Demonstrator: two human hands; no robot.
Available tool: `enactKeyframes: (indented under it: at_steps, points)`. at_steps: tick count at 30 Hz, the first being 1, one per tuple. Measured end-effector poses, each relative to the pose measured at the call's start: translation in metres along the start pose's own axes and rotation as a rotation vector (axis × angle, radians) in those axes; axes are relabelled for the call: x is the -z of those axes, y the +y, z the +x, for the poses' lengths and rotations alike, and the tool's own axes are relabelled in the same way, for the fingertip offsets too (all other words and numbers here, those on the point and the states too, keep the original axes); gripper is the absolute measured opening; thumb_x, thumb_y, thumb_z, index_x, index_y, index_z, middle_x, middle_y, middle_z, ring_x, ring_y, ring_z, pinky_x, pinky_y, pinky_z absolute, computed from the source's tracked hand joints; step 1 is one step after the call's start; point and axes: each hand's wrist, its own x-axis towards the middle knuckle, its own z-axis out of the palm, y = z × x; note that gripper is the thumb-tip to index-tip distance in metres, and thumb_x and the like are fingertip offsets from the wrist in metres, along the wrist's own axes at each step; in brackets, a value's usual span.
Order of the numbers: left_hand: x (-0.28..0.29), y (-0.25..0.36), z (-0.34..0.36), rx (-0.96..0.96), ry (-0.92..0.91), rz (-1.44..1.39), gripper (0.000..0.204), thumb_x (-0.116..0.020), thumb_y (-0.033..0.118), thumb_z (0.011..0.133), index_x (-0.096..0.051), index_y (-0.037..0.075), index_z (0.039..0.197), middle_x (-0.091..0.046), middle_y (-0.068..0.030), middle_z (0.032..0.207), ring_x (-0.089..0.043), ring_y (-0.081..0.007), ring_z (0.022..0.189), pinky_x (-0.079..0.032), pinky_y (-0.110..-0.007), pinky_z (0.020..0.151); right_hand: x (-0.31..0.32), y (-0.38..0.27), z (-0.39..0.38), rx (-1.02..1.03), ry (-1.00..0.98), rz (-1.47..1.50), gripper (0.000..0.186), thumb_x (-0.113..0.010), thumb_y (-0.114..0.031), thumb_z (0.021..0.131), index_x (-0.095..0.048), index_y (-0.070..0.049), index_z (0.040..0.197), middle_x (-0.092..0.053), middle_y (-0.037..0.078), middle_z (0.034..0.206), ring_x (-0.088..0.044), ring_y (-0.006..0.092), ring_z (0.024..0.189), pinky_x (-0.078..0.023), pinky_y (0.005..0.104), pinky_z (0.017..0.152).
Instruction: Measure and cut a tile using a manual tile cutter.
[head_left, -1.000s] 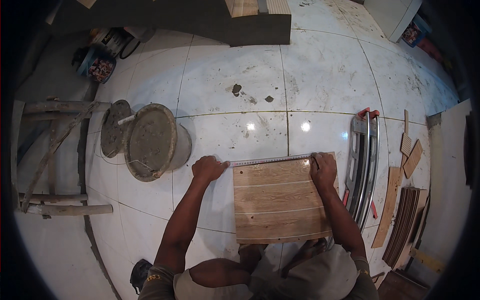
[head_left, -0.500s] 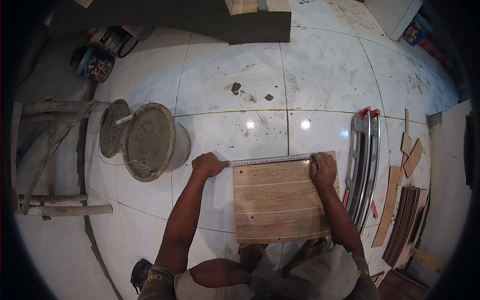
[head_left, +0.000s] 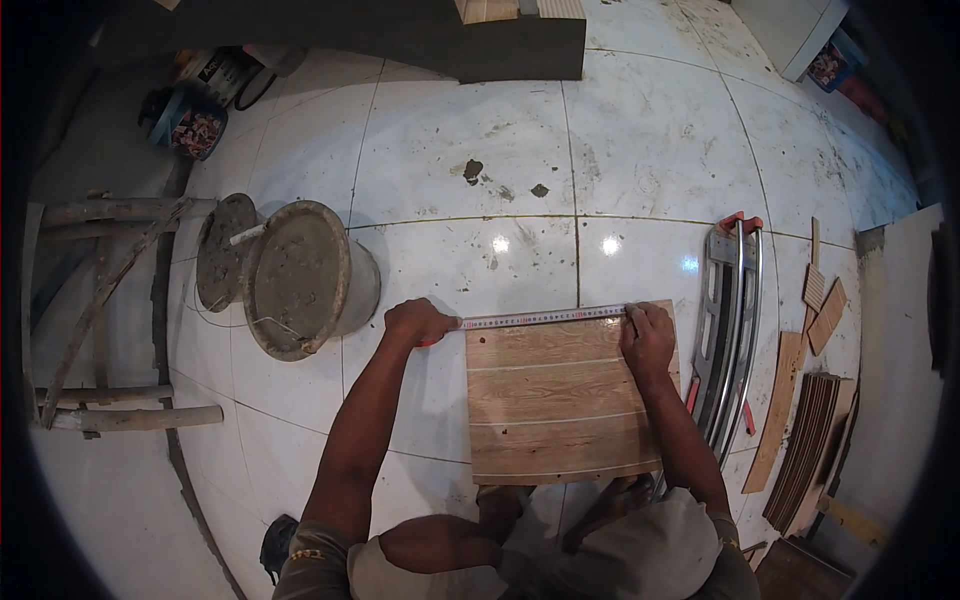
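A wood-pattern tile (head_left: 560, 400) with pale stripes lies in front of me. Along its far edge a tape measure (head_left: 540, 320) is stretched out, its printed blade facing up. My left hand (head_left: 420, 323) is closed around the tape's case just beyond the tile's left corner; a bit of red shows beneath the fingers. Near the tile's far right corner, my right hand (head_left: 648, 340) pinches the other end of the blade and rests on the tile.
Left of me stands a bucket of wet mortar (head_left: 298, 280), a round mortar-covered piece (head_left: 226, 255) beside it. A tile cutter (head_left: 728, 330) with twin rails lies at right, near cut tile strips (head_left: 805, 450). Wooden poles (head_left: 130, 420) stand far left; a grey step (head_left: 520, 55) is ahead.
Both hands hold nearly the same places on the tape and tile. The view has shifted very slightly.
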Motion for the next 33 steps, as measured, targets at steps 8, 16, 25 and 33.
enactKeyframes:
  at_steps: [8, 16, 25, 33]
  points:
    - [-0.001, 0.003, -0.002, 0.022, 0.03, 0.008, 0.073, -0.064, 0.068, 0.077, -0.073, 0.005, 0.113, -0.071, -0.0165, 0.116, -0.069, -0.0312, 0.107, -0.053, -0.042, 0.089, 0.001, 0.0, 0.002, 0.014, 0.013, -0.006, 0.021, -0.069, -0.002, 0.076, -0.071, -0.005, 0.097, -0.067, 0.01, 0.095, -0.063, 0.0288, 0.088, -0.049, 0.0396, 0.078]
    - [-0.004, 0.002, -0.008, 0.008, 0.093, -0.025, 0.08, -0.064, 0.072, 0.074, -0.073, -0.001, 0.107, -0.072, -0.0212, 0.11, -0.069, -0.0343, 0.104, -0.053, -0.043, 0.086, 0.005, -0.006, 0.006, 0.018, -0.014, -0.034, 0.02, -0.07, -0.003, 0.076, -0.071, -0.004, 0.096, -0.062, 0.01, 0.087, -0.06, 0.0289, 0.082, -0.048, 0.0407, 0.072]
    - [-0.001, 0.004, -0.008, 0.021, 0.08, -0.004, 0.081, -0.064, 0.072, 0.073, -0.073, 0.0, 0.11, -0.071, -0.0199, 0.113, -0.069, -0.0335, 0.106, -0.053, -0.043, 0.087, 0.002, -0.004, 0.004, -0.001, -0.054, -0.056, 0.02, -0.071, -0.004, 0.076, -0.071, -0.004, 0.095, -0.057, 0.01, 0.083, -0.058, 0.0296, 0.08, -0.047, 0.0416, 0.07]
    - [0.005, 0.008, -0.006, 0.029, 0.022, -0.01, 0.079, -0.065, 0.071, 0.072, -0.073, 0.003, 0.113, -0.071, -0.0184, 0.116, -0.068, -0.0324, 0.108, -0.053, -0.042, 0.087, 0.002, -0.004, 0.006, -0.006, -0.051, -0.057, 0.017, -0.071, -0.004, 0.076, -0.071, -0.003, 0.093, -0.056, 0.011, 0.082, -0.058, 0.0305, 0.079, -0.048, 0.042, 0.068]
